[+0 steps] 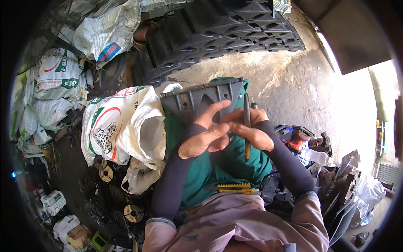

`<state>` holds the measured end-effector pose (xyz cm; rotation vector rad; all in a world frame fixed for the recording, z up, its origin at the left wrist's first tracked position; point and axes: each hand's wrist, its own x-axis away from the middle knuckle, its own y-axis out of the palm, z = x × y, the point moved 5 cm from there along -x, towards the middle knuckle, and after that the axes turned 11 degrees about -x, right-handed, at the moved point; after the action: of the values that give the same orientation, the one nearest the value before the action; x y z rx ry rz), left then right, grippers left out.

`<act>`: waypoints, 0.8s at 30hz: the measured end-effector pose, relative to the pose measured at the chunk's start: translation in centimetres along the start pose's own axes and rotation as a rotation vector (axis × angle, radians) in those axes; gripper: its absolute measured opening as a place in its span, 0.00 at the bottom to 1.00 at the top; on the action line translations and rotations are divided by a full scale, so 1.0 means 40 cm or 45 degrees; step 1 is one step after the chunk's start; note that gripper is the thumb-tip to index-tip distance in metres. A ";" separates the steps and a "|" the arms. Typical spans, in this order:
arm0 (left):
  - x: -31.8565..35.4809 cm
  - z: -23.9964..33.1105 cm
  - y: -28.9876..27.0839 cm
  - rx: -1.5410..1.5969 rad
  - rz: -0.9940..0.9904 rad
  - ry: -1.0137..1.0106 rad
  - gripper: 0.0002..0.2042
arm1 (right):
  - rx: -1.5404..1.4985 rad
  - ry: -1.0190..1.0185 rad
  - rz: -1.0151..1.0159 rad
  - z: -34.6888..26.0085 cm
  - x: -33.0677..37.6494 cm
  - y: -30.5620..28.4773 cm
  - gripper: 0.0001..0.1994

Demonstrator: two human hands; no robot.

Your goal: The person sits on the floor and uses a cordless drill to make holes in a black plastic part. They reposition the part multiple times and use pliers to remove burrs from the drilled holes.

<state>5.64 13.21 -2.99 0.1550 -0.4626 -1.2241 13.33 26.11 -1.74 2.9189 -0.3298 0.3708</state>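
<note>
A dark grey moulded plastic panel (pixel 197 98) rests tilted on a green cloth (pixel 218 166) over my lap. My left hand (pixel 205 134) presses on the panel's near edge, index finger stretched out across it. My right hand (pixel 252 130) is closed around a thin dark rod-like tool (pixel 247 126) that stands almost upright, its tip above the panel's right corner. Both hands touch each other at the fingers. A yellow utility knife (pixel 235 187) lies on the cloth close to my body.
Stacks of black moulded panels (pixel 235 29) lie ahead. White woven sacks (pixel 121 126) crowd the left. A red power tool (pixel 298 138) and dark sheet pieces (pixel 344 197) sit at the right. Round metal parts (pixel 133 213) lie on the floor at lower left.
</note>
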 end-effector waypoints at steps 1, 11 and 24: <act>0.003 -0.002 -0.002 0.004 -0.002 -0.006 0.26 | -0.006 0.047 -0.045 0.003 0.003 0.002 0.10; -0.019 -0.025 -0.009 -0.294 0.627 0.026 0.14 | 0.523 -0.276 0.264 -0.014 0.018 0.036 0.07; -0.022 -0.024 -0.004 -0.364 0.581 0.038 0.15 | 0.523 -0.198 0.267 -0.024 0.020 0.016 0.06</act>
<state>5.68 13.87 -4.14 -0.1702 -0.2719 -0.8251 13.73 25.54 -0.52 3.3344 -0.6582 0.2668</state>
